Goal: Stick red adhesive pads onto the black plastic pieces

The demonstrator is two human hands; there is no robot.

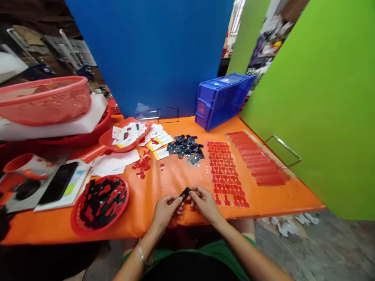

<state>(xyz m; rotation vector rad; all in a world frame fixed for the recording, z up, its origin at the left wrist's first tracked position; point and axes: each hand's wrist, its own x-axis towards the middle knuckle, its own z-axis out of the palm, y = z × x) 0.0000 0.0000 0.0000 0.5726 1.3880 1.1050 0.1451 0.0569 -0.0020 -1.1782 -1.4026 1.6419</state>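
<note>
Both my hands meet at the near edge of the orange table. My left hand and my right hand pinch one small black flat piece between their fingertips. Just right of my right hand lies a sheet of red stickers in rows. Beyond my hands a heap of small black pieces lies on the table. To the left, a round red basket holds several black pieces with red stickers on them.
A blue bin lies tipped at the back, with stacked red sticker sheets at the right. A red scoop holds white backing papers. A phone, a mug and red baskets crowd the left. Green panel on the right.
</note>
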